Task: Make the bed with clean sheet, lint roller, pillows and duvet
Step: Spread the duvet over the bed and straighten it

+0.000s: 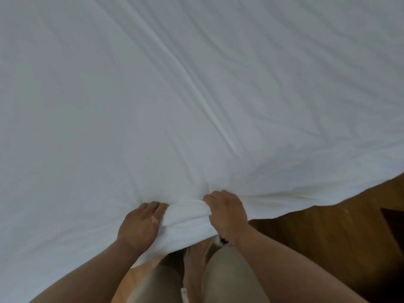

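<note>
Both hands' grip bunches sheet (196, 95) edge: left hand (140, 224), right hand (227, 215).

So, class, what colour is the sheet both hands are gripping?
Plain white, no pattern; the sheet shows best in the head view.

The white fabric sheet (175, 84) lies spread over the bed and fills the view from 8 o'clock round through 12 to 3 o'clock. Its near edge runs from 7 o'clock up to 3 o'clock. At 6 o'clock on that edge a bunched fold of the sheet sits between the two hands. The left hand (140, 224) touches it from 9 o'clock and the right hand (227, 213) from 3 o'clock, fingers (215, 196) curled over it. Long creases lead from 11 o'clock down to the fold. The brown wooden plank floor (328, 237) lies at 4 o'clock, beyond the sheet's edge. The person's legs in khaki trousers (229, 276) stand at 6 o'clock, below the hands.
</note>
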Tool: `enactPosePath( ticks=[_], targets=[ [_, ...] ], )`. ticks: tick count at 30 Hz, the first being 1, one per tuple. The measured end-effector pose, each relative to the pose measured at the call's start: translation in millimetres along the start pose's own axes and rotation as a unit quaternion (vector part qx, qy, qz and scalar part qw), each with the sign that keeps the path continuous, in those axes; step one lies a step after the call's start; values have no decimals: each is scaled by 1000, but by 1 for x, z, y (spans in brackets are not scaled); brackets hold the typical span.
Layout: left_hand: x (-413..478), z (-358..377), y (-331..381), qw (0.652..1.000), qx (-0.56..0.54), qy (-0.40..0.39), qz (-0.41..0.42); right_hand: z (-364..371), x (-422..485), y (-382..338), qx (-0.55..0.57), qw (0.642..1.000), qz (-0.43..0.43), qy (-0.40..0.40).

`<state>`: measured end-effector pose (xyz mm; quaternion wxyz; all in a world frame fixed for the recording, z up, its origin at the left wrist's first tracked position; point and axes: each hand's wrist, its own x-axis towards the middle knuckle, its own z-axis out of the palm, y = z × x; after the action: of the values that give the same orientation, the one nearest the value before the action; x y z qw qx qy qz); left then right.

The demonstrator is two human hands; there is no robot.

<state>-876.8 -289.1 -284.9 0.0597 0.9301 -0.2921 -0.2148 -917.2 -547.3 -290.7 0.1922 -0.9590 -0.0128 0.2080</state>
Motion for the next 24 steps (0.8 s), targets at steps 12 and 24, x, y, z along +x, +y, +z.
enactPosePath(
  ticks=[12, 24],
  targets=[
    [-76, 28, 53, 998, -53, -22, -26, 41, -91, 2, 0, 1000, 7, -9],
    [-195, 20, -108, 991, 115, -27, -62, 44, -80, -90, -80, 992, 20, -98]
  ],
)
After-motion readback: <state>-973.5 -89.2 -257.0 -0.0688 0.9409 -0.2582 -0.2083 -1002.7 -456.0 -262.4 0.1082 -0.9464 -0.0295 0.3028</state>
